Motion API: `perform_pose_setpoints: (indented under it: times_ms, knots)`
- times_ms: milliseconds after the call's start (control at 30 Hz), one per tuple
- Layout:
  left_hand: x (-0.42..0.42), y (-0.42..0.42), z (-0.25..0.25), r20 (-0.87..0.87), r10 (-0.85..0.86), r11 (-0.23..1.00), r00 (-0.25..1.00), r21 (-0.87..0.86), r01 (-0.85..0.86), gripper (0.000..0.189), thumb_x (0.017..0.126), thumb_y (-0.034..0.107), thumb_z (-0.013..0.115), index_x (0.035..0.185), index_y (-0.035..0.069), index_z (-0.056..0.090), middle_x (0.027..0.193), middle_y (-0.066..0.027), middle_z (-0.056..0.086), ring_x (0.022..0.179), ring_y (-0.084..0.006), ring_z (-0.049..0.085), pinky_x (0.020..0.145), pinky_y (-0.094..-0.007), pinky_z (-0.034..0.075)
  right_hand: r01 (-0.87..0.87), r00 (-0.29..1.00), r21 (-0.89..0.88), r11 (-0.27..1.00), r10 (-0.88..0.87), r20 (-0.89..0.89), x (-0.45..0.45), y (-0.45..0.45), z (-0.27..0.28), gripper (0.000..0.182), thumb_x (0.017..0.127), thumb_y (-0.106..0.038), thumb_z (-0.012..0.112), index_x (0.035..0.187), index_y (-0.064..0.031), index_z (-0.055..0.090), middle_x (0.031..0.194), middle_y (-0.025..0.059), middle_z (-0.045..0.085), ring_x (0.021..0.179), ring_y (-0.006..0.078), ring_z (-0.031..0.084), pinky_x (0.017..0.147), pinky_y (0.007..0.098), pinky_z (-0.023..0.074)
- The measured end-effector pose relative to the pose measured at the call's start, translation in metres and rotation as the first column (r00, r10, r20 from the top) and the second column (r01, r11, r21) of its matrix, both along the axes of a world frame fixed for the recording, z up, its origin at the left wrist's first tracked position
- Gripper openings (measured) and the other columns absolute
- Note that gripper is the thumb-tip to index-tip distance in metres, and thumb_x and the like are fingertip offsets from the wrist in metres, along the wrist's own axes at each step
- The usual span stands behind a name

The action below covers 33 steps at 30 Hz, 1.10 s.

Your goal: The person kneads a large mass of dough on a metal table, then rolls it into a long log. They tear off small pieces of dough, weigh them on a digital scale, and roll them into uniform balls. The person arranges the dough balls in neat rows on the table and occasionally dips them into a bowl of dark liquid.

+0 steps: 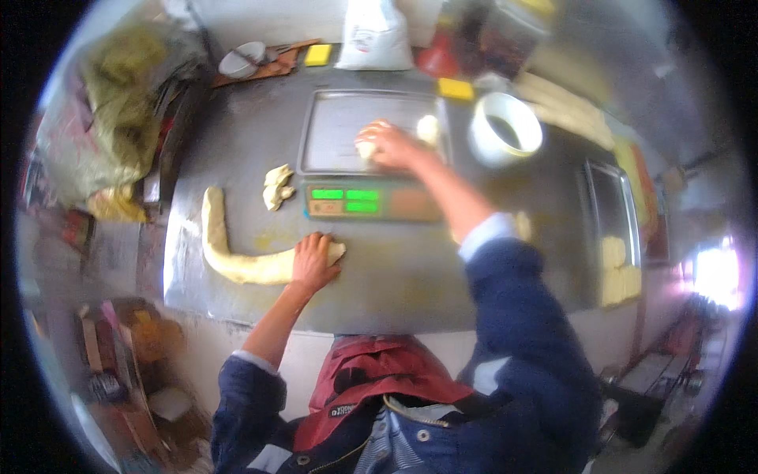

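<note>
A long rope of dough (254, 268) lies curved on the metal worktop (408, 290), bending upward at its left end. My left hand (315, 260) grips it close to its right end. Over the metal tray of a digital scale (373, 201) my right hand (382, 144) has its fingers around a small piece of dough (366, 150); the hand is slightly blurred. Another dough piece (428, 129) rests at the tray's right side. Torn dough scraps (278, 187) lie left of the scale. Partly hidden by my right forearm is one more dough piece (522, 226).
A white tub (506, 129) stands right of the scale, with yellow blocks (455, 89) and a white sack (375, 35) behind. A metal tray (632, 219) with several dough pieces (619, 272) is at the right edge. A white bowl (241, 60) sits at the back left.
</note>
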<state>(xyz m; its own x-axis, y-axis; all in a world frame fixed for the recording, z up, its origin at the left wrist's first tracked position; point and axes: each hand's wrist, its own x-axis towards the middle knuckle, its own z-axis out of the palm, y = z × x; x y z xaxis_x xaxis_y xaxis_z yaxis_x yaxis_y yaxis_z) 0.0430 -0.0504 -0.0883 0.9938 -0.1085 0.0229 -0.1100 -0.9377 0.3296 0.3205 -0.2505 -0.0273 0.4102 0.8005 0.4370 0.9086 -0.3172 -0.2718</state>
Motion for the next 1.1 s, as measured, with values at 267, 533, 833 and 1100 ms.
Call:
perform_pose_setpoints:
  times_ms: [267, 533, 833, 1100]
  knots:
    - [-0.015, 0.022, 0.020, -0.146, -0.005, 0.991, 0.989, 0.131, 0.024, 0.097, 0.042, 0.035, 0.088, 0.126, 0.010, 0.044, 0.114, -0.0092, 0.051, 0.108, -0.0302, 0.048, 0.089, -0.0438, 0.040, 0.811, 0.184, 0.396, 0.430, 0.456, -0.871, -0.105, -0.137, -0.015, 0.040, 0.089, -0.028, 0.057, 0.124, -0.0092, 0.052, 0.112, 0.0068, 0.058, 0.103, 0.0178, 0.056, 0.079, 0.0312, 0.0495]
    - [0.002, 0.008, 0.021, -0.213, -0.004, 0.980, 0.977, 0.196, 0.047, 0.082, 0.044, 0.037, 0.087, 0.113, 0.010, 0.050, 0.105, -0.0090, 0.052, 0.103, -0.0297, 0.049, 0.084, -0.0442, 0.042, 0.986, 0.064, -0.123, 0.117, -0.927, -0.368, -0.120, -0.397, -0.121, 0.040, 0.094, -0.036, 0.044, 0.105, -0.0036, 0.063, 0.100, 0.0177, 0.064, 0.093, 0.0271, 0.062, 0.086, 0.0376, 0.0465]
    - [-0.004, 0.027, -0.006, -0.104, -0.021, 0.999, 0.994, 0.025, 0.024, 0.072, 0.047, 0.035, 0.084, 0.107, 0.011, 0.055, 0.101, -0.0114, 0.057, 0.101, -0.0310, 0.052, 0.089, -0.0440, 0.039, 0.982, 0.134, 0.126, 0.141, -0.989, 0.064, -0.137, -0.232, -0.073, 0.032, 0.096, -0.026, 0.042, 0.114, -0.0035, 0.055, 0.107, 0.0156, 0.060, 0.095, 0.0263, 0.059, 0.081, 0.0409, 0.0477]
    - [-0.019, 0.031, -0.003, 0.080, 0.020, 0.993, 0.997, -0.118, -0.010, 0.060, 0.062, 0.030, 0.077, 0.112, 0.008, 0.051, 0.097, -0.0138, 0.058, 0.092, -0.0321, 0.057, 0.079, -0.0446, 0.045, 0.681, -0.298, 0.069, 0.729, 0.362, -0.883, -0.240, 0.103, -0.119, 0.025, 0.080, -0.027, 0.069, 0.087, -0.0031, 0.063, 0.078, 0.0062, 0.065, 0.065, 0.0170, 0.061, 0.059, 0.0318, 0.0501]
